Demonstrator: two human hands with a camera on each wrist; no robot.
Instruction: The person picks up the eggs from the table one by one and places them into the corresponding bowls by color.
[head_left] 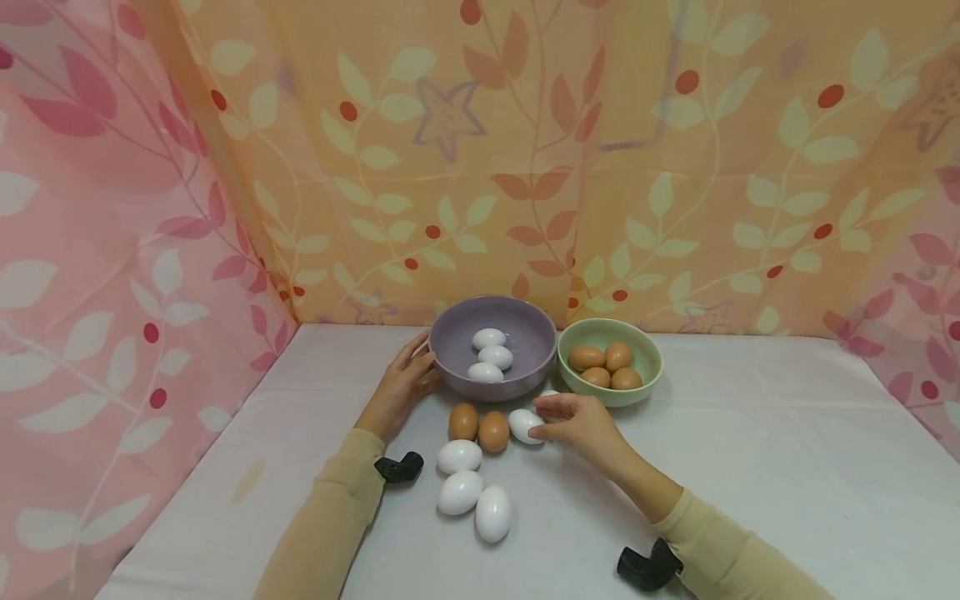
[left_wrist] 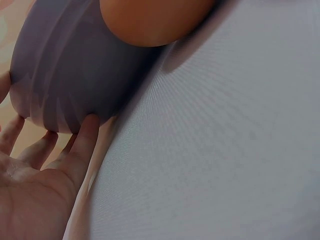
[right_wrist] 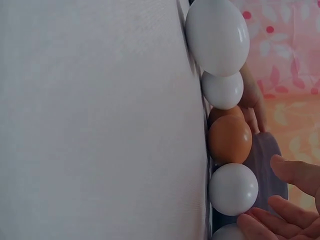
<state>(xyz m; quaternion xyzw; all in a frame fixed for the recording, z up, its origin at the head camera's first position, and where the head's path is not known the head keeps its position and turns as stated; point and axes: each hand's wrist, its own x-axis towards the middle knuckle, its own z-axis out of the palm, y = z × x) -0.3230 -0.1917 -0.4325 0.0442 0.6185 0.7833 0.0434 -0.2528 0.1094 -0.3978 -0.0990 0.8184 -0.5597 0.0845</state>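
My left hand [head_left: 401, 386] rests on the left side of a purple bowl [head_left: 442, 321], fingertips touching its outer wall [left_wrist: 65, 90]. Three white eggs [head_left: 496, 358] lie inside that bowl. My right hand [head_left: 583, 429] is beside a white egg [head_left: 523, 426] on the table, its thumb and fingers apart; in the right wrist view the fingers [right_wrist: 280, 220] come close to this white egg [right_wrist: 233, 190]. Whether they touch it I cannot tell. Another white egg [head_left: 550, 393] is mostly hidden behind the right hand. Two brown eggs [head_left: 493, 432] sit just left of these.
A green bowl [head_left: 655, 375] holding several brown eggs [head_left: 587, 358] stands right of the purple one. Three more white eggs [head_left: 460, 492] lie nearer on the white-covered table [head_left: 750, 450]. Patterned curtains [head_left: 637, 208] close off the back and sides.
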